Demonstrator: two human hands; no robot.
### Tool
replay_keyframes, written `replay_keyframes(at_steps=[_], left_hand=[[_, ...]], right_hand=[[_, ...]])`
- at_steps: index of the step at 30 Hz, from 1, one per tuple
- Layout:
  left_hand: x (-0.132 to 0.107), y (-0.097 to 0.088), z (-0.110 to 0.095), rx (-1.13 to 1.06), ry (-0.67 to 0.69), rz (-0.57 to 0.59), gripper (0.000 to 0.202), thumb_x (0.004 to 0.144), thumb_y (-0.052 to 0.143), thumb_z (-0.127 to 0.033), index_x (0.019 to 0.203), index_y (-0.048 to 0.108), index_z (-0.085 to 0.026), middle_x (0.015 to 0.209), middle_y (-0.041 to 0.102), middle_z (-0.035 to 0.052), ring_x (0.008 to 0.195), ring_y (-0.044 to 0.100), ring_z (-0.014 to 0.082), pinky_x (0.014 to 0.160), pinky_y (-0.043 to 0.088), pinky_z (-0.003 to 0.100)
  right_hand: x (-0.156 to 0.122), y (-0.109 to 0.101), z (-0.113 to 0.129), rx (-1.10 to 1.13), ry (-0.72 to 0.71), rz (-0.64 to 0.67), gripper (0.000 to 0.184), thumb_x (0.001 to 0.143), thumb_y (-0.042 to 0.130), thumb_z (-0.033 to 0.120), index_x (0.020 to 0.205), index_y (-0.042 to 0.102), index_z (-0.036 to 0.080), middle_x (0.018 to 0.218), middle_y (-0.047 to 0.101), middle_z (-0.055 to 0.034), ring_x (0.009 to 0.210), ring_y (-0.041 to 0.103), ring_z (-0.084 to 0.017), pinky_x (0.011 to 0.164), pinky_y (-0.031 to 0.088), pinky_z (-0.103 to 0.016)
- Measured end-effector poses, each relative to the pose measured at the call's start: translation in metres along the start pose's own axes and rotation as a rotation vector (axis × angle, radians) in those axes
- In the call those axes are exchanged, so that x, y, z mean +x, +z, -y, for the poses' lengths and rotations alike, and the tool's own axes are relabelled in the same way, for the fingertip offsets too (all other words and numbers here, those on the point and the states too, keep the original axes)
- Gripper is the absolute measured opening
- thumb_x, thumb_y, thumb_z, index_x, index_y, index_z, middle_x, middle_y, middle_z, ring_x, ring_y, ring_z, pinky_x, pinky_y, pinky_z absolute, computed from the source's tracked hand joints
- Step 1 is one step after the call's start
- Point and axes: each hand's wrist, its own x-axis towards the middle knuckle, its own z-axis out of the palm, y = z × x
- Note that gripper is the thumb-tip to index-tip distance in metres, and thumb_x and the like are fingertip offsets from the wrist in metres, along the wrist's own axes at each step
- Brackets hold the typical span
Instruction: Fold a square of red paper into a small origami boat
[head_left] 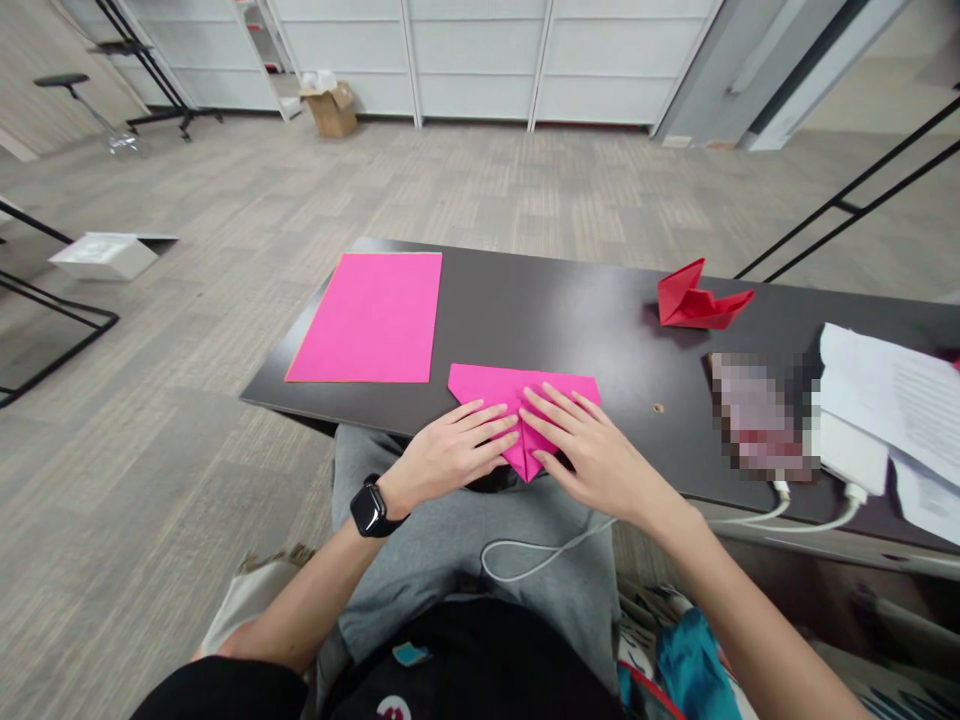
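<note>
A pink sheet of origami paper (pixel 495 382), folded to a downward point with a crease along its middle, lies at the near edge of the dark table. Its tip juts past that edge toward my lap. My left hand (pixel 457 448) rests flat on its left half, fingers stretched toward the centre crease. On the right half lies my right hand (pixel 589 445), its fingers spread and pressing on the paper. Part of the folded paper is hidden under both hands. To the left is a stack of square pink paper (pixel 367 320) with an orange edge showing.
A red folded paper figure (pixel 697 300) stands toward the back right of the table (pixel 547 310). Farther right are a blurred-out phone (pixel 757 415), a white power bank (pixel 851 450) with cables, and printed sheets (pixel 892 390). A white cable (pixel 525 545) loops over my lap.
</note>
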Motion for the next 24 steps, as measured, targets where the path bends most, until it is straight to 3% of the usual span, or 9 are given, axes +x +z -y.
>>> replay_keyframes(at_steps=[7,14,24], left_hand=[[0.0,-0.003,-0.003,0.027,0.0,0.032,0.032,0.101,0.05,-0.024,0.129,0.059,-0.012,0.129,0.067,0.0113,0.124,0.061,0.0227,0.11,0.051,0.039],[-0.004,-0.002,-0.001,-0.013,0.085,0.06,0.035,0.098,0.056,-0.018,0.133,0.058,-0.015,0.141,0.06,0.0121,0.139,0.05,0.0241,0.118,0.042,0.044],[0.002,-0.005,-0.006,0.006,0.049,0.097,0.039,0.099,0.052,-0.021,0.137,0.054,-0.014,0.145,0.057,0.0103,0.139,0.05,0.0223,0.121,0.038,0.042]], right_hand=[[-0.001,0.012,-0.007,-0.095,0.009,0.09,0.054,0.103,0.042,0.031,0.155,0.036,0.017,0.162,0.031,-0.012,0.15,0.028,-0.029,0.119,0.031,-0.054],[-0.002,0.016,-0.005,-0.089,0.029,0.059,0.061,0.104,0.039,0.031,0.16,0.021,0.016,0.163,0.029,-0.0131,0.152,0.023,-0.027,0.121,0.03,-0.052],[-0.001,0.017,-0.005,-0.111,0.03,0.079,0.053,0.103,0.038,0.028,0.154,0.036,0.016,0.163,0.03,-0.0129,0.153,0.021,-0.028,0.12,0.03,-0.054]])
